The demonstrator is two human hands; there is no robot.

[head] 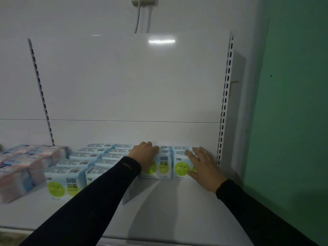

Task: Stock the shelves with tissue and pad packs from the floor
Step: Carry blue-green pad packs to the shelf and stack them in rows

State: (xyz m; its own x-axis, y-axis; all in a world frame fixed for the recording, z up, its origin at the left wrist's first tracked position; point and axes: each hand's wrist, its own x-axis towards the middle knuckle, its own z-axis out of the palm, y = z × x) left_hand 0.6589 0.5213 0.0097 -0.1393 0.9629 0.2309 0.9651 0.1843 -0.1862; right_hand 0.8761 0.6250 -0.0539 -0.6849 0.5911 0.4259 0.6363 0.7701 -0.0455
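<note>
Shelf: we see a white shelf (159, 206) with a white back panel (124, 82) and slotted uprights at either side.
Left hand: our left hand (144, 157) lies over the top and front of a pale blue pack (164, 164), fingers curled over its top edge, so it grips that pack.
Right hand: our right hand (202, 166) rests flat with straight, spread fingers against the neighbouring blue pack (181, 167); it presses but closes round nothing.
Held packs: both stand upright, touching each other, at the back right of the shelf, near the right upright (224, 103).
Blue pack rows: more blue packs (85, 167) with green circles on the front stand in rows to the left, reaching from the back panel toward the shelf front.
Pink packs: a stack of pink and blue wrapped packs (21, 167) sits at the far left of the shelf.
Sleeves: both arms wear black sleeves (92, 201).
Wall: a green wall (292, 103) stands to the right of the shelf; a cable (137, 18) hangs above the back panel.
</note>
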